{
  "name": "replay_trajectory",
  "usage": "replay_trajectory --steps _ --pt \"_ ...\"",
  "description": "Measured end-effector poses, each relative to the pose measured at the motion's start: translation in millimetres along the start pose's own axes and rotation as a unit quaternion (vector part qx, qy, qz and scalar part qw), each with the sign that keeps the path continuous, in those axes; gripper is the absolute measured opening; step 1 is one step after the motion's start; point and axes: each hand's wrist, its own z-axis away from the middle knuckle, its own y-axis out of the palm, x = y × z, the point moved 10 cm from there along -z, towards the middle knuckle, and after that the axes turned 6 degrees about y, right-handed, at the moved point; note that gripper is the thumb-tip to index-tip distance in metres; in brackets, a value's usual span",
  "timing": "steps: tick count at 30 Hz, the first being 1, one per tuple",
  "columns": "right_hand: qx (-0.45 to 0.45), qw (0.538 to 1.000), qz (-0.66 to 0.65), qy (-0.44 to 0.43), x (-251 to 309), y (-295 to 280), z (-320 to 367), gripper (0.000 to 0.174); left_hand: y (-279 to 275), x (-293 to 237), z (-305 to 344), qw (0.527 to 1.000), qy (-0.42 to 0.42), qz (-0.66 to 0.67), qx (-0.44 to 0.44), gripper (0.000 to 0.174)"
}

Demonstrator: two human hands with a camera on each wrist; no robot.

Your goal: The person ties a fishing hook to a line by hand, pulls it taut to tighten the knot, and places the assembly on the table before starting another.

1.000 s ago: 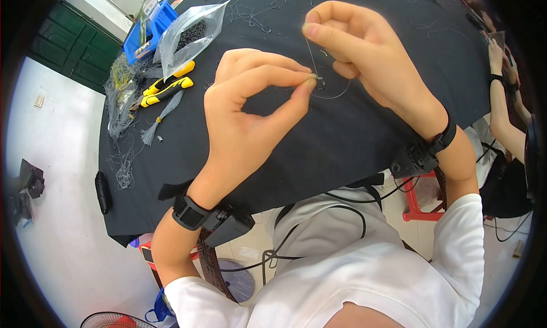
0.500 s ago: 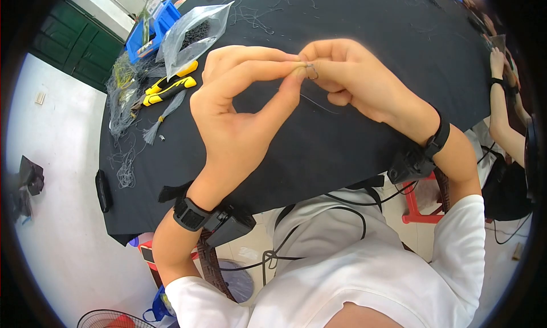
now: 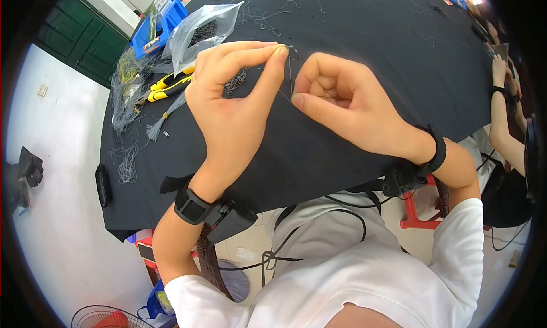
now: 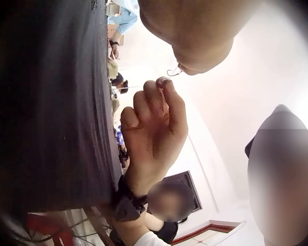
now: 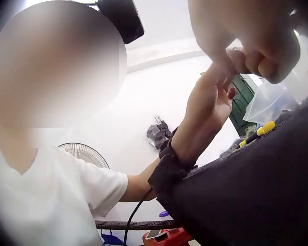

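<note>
Between thumb and index fingertip, my left hand (image 3: 231,91) pinches a small dark hook (image 3: 294,52), its bend sticking out to the right. A thin clear line (image 3: 290,74) runs from the hook down to my right hand (image 3: 356,106), whose thumb and curled index finger pinch it just below and right. The left wrist view also shows the hook (image 4: 173,73) at the left hand's fingertips (image 4: 182,67), with the right hand (image 4: 154,123) near it, its fingers curled. How the line is fastened to the hook is too small to tell.
On the black tablecloth (image 3: 342,168) at left lie yellow-black pliers (image 3: 166,92), a clear bag (image 3: 202,29) of dark pieces, a blue bin (image 3: 162,29) and tangled line (image 3: 128,167). Loose threads lie at the back. Another person's arm (image 3: 501,109) is at far right.
My right hand came in to the hook, then drew away downward, with line stretched between the hands. The left hand moved left and up, still pinching the hook.
</note>
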Motion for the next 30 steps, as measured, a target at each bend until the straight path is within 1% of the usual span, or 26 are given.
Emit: replay_trajectory --steps 2,4,8,11,12,14,15,16,19,20,23,26,29,30 --pt "-0.023 0.997 0.044 -0.051 12.1 -0.6 3.8 0.006 0.7 -2.6 -0.9 1.0 0.018 -0.014 0.001 0.01" --pt "-0.052 0.991 0.083 -0.097 23.6 -2.5 7.9 0.005 3.2 -2.2 -0.4 1.0 0.019 -0.018 0.01 0.01" --pt "-0.065 0.989 0.087 -0.102 34.7 -10.6 10.2 0.007 10.6 -2.7 1.3 0.998 0.022 -0.031 0.041 0.01" --pt "-0.088 0.977 0.138 -0.137 43.1 -19.1 9.6 0.008 19.9 -6.3 3.3 0.997 0.03 -0.022 0.073 0.009" --pt "-0.078 0.979 0.141 -0.122 41.8 -20.7 7.6 0.009 23.6 -8.9 4.7 0.995 0.038 -0.026 0.093 0.011" --pt "-0.074 0.987 0.088 -0.108 36.5 -26.6 2.0 0.01 31.0 -14.2 8.2 0.989 0.055 -0.034 0.134 0.014" --pt "-0.072 0.99 0.061 -0.101 33.1 -29.5 -0.6 0.01 32.4 -15.3 8.5 0.988 0.057 -0.031 0.14 0.014" --pt "-0.089 0.989 0.06 -0.1 31.4 -33.7 -2.9 0.014 33.9 -16.4 8.2 0.987 0.058 -0.028 0.146 0.014" --pt "-0.112 0.99 0.065 -0.051 28.8 -46.0 -4.6 0.017 36.7 -19.8 7.6 0.985 0.063 -0.018 0.159 0.013" --pt "-0.115 0.989 0.077 -0.048 26.8 -49.0 -5.8 0.021 36.8 -21.1 7.4 0.985 0.064 -0.015 0.162 0.013" --pt "-0.122 0.99 0.055 -0.042 23.1 -52.9 -8.7 0.021 34.8 -29.2 5.0 0.983 0.078 -0.011 0.166 0.014" --pt "-0.106 0.993 0.044 -0.02 15.3 -51.8 -10.6 0.022 29.4 -32.2 3.5 0.988 0.092 -0.004 0.127 0.012" --pt "-0.083 0.996 0.019 0.005 7.7 -49.8 -11.3 0.021 24.5 -37.5 1.2 0.987 0.115 -0.001 0.109 0.013" --pt "-0.083 0.996 0.014 0.013 5.1 -49.3 -11.6 0.021 24.2 -35.8 1.2 0.988 0.104 0.01 0.115 0.014"
